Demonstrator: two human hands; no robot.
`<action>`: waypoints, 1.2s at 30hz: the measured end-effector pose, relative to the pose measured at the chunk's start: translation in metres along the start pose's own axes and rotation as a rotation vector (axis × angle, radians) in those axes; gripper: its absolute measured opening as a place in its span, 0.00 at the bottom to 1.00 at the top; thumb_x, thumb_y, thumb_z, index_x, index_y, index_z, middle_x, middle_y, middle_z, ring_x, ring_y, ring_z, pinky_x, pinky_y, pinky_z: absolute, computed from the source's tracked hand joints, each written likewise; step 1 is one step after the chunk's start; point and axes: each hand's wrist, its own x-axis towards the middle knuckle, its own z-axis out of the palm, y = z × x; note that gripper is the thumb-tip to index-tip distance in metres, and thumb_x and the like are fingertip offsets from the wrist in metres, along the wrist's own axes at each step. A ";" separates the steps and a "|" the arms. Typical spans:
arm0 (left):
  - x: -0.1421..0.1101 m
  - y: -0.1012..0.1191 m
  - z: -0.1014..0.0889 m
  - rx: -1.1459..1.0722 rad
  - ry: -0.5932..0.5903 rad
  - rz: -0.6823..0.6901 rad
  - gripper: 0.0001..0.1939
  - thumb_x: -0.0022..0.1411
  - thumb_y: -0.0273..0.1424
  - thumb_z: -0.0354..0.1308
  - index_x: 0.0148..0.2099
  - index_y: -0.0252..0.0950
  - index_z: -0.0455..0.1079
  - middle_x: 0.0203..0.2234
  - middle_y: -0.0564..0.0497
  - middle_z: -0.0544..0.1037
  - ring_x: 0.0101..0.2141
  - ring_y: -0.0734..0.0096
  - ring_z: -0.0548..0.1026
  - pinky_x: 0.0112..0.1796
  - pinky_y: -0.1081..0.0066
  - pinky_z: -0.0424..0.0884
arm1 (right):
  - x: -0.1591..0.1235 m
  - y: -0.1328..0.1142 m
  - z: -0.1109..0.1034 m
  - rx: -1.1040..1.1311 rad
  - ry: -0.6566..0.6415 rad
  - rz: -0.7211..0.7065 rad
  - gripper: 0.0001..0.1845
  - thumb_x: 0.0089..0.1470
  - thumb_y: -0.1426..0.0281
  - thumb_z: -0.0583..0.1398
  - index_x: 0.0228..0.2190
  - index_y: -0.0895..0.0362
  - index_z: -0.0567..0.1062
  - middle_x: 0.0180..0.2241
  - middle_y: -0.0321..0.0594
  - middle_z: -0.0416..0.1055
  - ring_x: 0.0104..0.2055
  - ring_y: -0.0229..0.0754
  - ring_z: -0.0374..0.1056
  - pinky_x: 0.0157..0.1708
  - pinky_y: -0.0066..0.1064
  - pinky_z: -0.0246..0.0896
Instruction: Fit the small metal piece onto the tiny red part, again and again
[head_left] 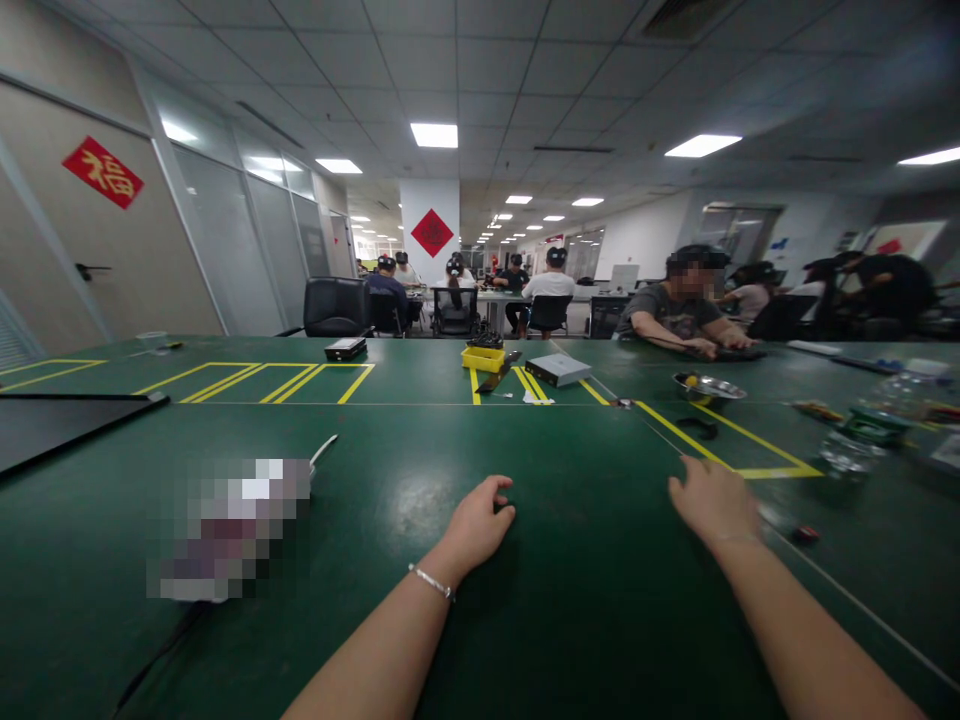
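Just above the green table (585, 620) or resting on it, my left hand (476, 525) has its thumb and loosely bent fingers apart, with nothing between them. A silver bracelet (433, 582) circles that wrist. My right hand (716, 500) is farther right, near a thin pale line across the table; its thumb stands off from the fingers and I see nothing held. Part of its fingers is hidden behind the back of the hand. A small red and black object (805, 535) lies to the right of it. Left of my left hand is a blurred-out flat object (240, 530) with a white cord tip.
Farther back are a yellow bin (483, 359), a silver box (559, 370), a metal bowl (712, 388) and a black curved piece (697, 428). A plastic bottle (862, 440) lies right. A black panel (67, 425) is left. A person (686, 305) works across the table.
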 end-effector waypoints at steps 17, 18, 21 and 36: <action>0.000 -0.005 0.001 0.094 -0.029 0.089 0.15 0.50 0.31 0.51 0.43 0.40 0.65 0.35 0.50 0.72 0.37 0.68 0.69 0.38 0.71 0.63 | 0.006 0.101 0.012 0.103 -0.240 0.715 0.30 0.46 0.67 0.47 0.50 0.68 0.59 0.43 0.71 0.55 0.49 0.61 0.50 0.29 0.46 0.47; 0.000 -0.005 0.001 0.100 -0.034 0.087 0.15 0.51 0.31 0.50 0.43 0.40 0.65 0.36 0.50 0.72 0.37 0.68 0.69 0.38 0.71 0.63 | 0.006 0.099 0.009 0.088 -0.272 0.717 0.30 0.46 0.67 0.47 0.51 0.67 0.59 0.44 0.70 0.54 0.49 0.61 0.50 0.29 0.46 0.48; 0.000 -0.004 0.001 0.126 -0.052 0.086 0.14 0.51 0.30 0.50 0.43 0.40 0.65 0.36 0.50 0.72 0.38 0.69 0.69 0.39 0.71 0.63 | 0.003 0.089 -0.002 0.045 -0.314 0.730 0.29 0.46 0.67 0.45 0.50 0.66 0.59 0.47 0.65 0.52 0.48 0.62 0.51 0.31 0.46 0.51; 0.001 -0.005 0.002 0.078 -0.058 0.115 0.13 0.51 0.31 0.50 0.41 0.40 0.66 0.37 0.50 0.72 0.38 0.67 0.69 0.39 0.70 0.62 | 0.005 0.072 -0.007 0.004 -0.286 0.610 0.28 0.46 0.64 0.46 0.46 0.66 0.64 0.43 0.65 0.57 0.45 0.60 0.56 0.29 0.43 0.53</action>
